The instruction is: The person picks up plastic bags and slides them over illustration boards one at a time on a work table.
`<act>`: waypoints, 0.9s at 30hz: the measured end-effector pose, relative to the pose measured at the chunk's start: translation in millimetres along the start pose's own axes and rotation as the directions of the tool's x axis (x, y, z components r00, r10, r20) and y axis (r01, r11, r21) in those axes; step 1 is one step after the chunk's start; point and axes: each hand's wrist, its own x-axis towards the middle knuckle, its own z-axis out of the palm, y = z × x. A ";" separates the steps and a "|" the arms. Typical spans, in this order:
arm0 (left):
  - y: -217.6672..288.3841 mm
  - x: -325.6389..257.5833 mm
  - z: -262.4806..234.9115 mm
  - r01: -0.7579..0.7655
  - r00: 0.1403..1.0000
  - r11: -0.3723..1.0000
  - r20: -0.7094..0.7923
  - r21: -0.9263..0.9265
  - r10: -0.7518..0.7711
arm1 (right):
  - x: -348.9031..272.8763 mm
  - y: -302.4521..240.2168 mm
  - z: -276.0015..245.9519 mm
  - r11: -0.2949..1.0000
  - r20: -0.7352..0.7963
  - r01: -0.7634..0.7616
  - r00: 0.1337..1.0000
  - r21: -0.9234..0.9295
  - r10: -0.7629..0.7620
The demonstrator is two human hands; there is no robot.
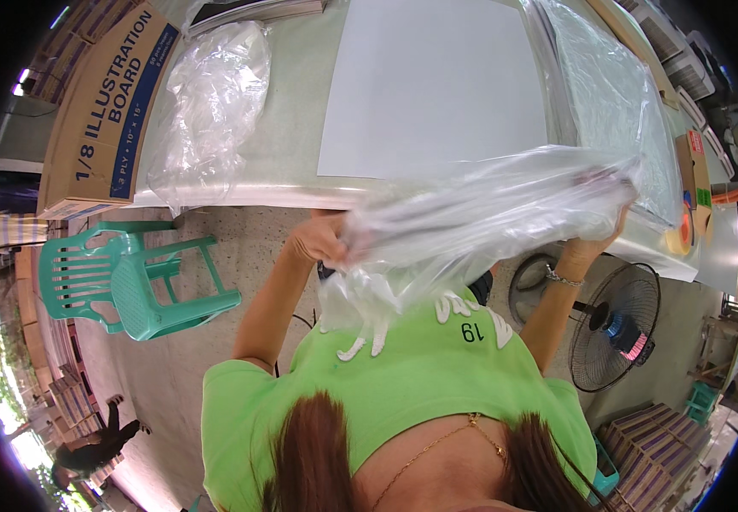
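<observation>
My left hand point(319, 239) grips the open end of a clear plastic bag point(488, 213) that holds a flat stack of sheets. My right hand point(595, 243), with a bracelet at the wrist, holds the bag's other end near the table edge. I hold the bag level in front of my green shirt, just below the table's near edge. On the table point(292, 119) above it lies a large white sheet point(437, 85).
A crumpled clear bag point(211, 94) lies on the table's left, next to a brown cardboard box point(104, 111). More plastic-wrapped sheets point(616, 94) sit to the right. A green plastic chair point(130, 277) stands at left, a black floor fan point(616, 328) at right. A tape roll point(683, 235) rests near the table's right edge.
</observation>
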 end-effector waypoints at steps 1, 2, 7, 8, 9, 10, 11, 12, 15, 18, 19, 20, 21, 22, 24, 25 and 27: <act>4.8 1.3 -1.0 -0.075 0.997 0.993 -0.032 -0.092 0.072 | -6.2 4.5 3.9 0.987 0.047 -0.155 0.987 -0.035 0.156; 11.2 1.3 -3.3 -0.154 0.987 0.971 -0.074 -0.183 0.142 | -13.5 8.9 9.1 0.947 0.110 -0.314 0.941 -0.073 0.321; 78.1 2.0 -22.5 -0.616 0.779 0.585 -0.296 -0.528 0.553 | -50.2 25.1 28.2 0.612 0.547 -0.780 0.458 -0.131 0.700; 92.6 3.7 -25.1 -0.648 0.738 0.492 -0.320 -0.581 0.594 | -59.0 30.6 33.0 0.550 0.614 -0.829 0.384 -0.100 0.689; 101.3 5.4 -26.7 -0.666 0.708 0.427 -0.339 -0.611 0.620 | -67.3 36.3 37.5 0.481 0.679 -0.875 0.322 -0.052 0.659; 106.7 8.5 -27.4 -0.675 0.693 0.404 -0.343 -0.617 0.634 | -73.9 42.8 40.7 0.438 0.748 -0.898 0.310 0.028 0.587; 108.8 12.6 -29.4 -0.683 0.683 0.398 -0.342 -0.613 0.646 | -80.7 49.0 42.5 0.403 0.807 -0.907 0.327 0.122 0.491; 106.4 13.8 -34.4 -0.688 0.683 0.422 -0.329 -0.591 0.652 | -81.0 50.8 41.1 0.382 0.859 -0.893 0.376 0.237 0.346; 68.1 13.3 -71.6 -0.671 0.734 0.637 -0.216 -0.379 0.644 | -44.8 33.1 37.5 0.351 0.809 -0.766 0.586 0.538 0.038; 28.1 -4.9 -108.7 -0.414 0.897 0.898 0.101 -0.152 0.430 | 24.9 -10.9 26.0 0.339 0.590 -0.509 0.781 0.791 -0.205; 22.1 -13.1 -95.7 -0.358 0.932 0.934 0.051 -0.021 0.358 | 33.3 -21.1 25.4 0.319 0.527 -0.443 0.808 0.838 -0.264; 16.5 -21.6 -82.1 -0.282 0.959 0.954 0.003 0.106 0.283 | 40.6 -32.1 24.3 0.291 0.459 -0.374 0.827 0.881 -0.324; 13.3 -26.7 -77.2 -0.244 0.970 0.966 0.048 0.090 0.240 | 43.5 -37.4 41.3 0.259 0.439 -0.364 0.822 0.895 -0.362; 10.4 -28.2 -76.7 -0.200 0.976 0.977 0.100 0.074 0.192 | 43.3 -38.9 53.3 0.229 0.415 -0.349 0.818 0.909 -0.398; 3.3 -34.7 -79.5 -0.115 0.977 0.992 0.185 0.041 0.106 | 42.6 -37.7 68.6 0.129 0.399 -0.378 0.847 0.917 -0.350; 0.2 -36.8 -83.6 -0.070 0.971 0.997 0.229 0.024 0.063 | 41.5 -39.2 68.7 0.080 0.392 -0.388 0.861 0.918 -0.324; -10.2 -48.2 -110.1 -0.041 0.967 0.984 0.241 -0.171 0.082 | 34.4 -36.7 59.2 0.000 0.390 -0.397 0.902 0.918 -0.187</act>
